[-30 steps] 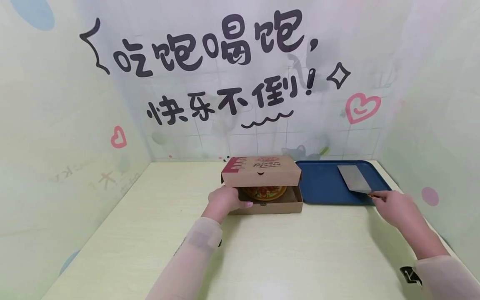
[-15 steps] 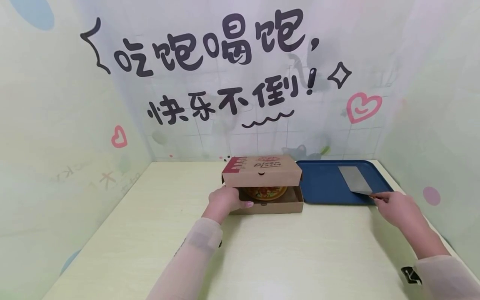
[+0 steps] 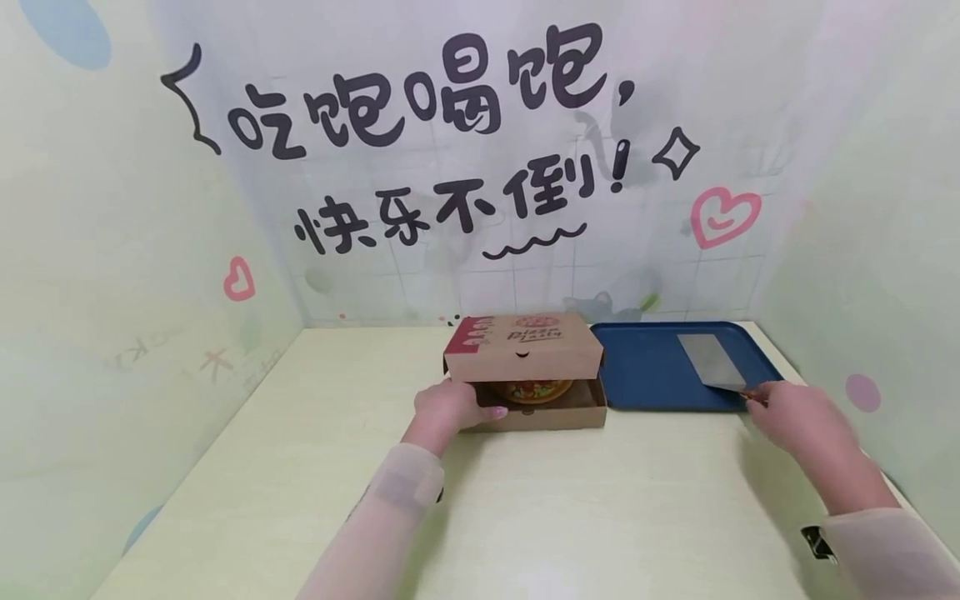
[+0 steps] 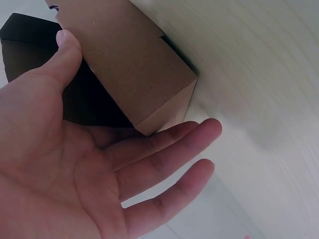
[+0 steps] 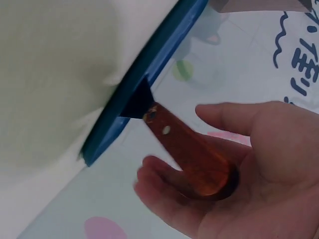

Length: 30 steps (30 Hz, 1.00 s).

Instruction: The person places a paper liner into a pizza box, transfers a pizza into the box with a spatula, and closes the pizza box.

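Note:
My left hand (image 3: pixel 447 406) is at the left front corner of a cardboard pizza box (image 3: pixel 532 418), with its lid partly raised. In the left wrist view, the thumb (image 4: pixel 69 57) touches the front wall while the fairly straight fingers (image 4: pixel 167 167) lie by the side. Inside the box, a pizza (image 3: pixel 534 391) shows below the lid. At the right, my right hand (image 3: pixel 806 425) has its fingers loosely curled round the wooden handle (image 5: pixel 192 154) of a metal spatula (image 3: pixel 711 362). The thumb stays apart from that handle. The spatula's flat blade lies over a blue tray (image 3: pixel 637 367).
The tray stands right beside the box at the back of the pale table (image 3: pixel 570 517). A printed backdrop (image 3: pixel 420 292) with dark lettering rises behind them, with further printed sheets at both sides. A black clip (image 3: pixel 817 543) is by the right sleeve.
The head view has tilted slightly, so the scene sits a little lower. The right hand's fingers have shifted slightly at the spatula's handle. The box, tray and left hand keep their places.

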Motion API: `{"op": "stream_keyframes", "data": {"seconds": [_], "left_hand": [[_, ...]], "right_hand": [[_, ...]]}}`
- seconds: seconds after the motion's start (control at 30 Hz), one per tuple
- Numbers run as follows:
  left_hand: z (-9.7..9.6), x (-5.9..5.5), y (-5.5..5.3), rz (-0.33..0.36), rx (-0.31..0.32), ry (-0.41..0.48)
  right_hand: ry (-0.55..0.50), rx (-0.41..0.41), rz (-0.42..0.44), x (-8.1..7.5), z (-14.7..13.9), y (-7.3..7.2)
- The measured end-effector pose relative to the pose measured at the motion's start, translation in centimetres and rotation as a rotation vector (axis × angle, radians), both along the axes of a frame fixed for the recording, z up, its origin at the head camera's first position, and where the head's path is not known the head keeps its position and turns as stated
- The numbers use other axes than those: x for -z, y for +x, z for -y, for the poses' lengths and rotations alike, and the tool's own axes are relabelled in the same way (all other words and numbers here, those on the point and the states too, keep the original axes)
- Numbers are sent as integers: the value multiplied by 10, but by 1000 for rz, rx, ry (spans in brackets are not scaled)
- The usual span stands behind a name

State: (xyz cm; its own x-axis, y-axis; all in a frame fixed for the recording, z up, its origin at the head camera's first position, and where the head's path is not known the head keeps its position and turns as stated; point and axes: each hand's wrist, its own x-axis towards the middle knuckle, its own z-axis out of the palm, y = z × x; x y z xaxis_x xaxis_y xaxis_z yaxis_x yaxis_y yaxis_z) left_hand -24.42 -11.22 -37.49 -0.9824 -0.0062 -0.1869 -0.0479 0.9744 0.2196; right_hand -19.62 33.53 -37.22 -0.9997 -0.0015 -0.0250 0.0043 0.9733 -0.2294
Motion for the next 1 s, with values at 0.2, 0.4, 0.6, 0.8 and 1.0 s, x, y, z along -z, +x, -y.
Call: {"op": "stream_keyframes", "data": {"seconds": [0.2,0.4,0.6,0.8,1.0], "left_hand": [[1,2,5,-1,-3,-21],[3,-4,15,42,-8,-138],[5,-12,29,33,-26,-184],[5,-17,39,38,9,-177],[5,-20,43,17,43,-203]], "right_hand": [[69,-64,-91,-3,30,2],[-65,-135,-78,-15,72,7],[-171,-218,-88,-10,119,1],[-258,-244,-57,1,156,-9],[-247,-223,-71,3,173,-17]]}}
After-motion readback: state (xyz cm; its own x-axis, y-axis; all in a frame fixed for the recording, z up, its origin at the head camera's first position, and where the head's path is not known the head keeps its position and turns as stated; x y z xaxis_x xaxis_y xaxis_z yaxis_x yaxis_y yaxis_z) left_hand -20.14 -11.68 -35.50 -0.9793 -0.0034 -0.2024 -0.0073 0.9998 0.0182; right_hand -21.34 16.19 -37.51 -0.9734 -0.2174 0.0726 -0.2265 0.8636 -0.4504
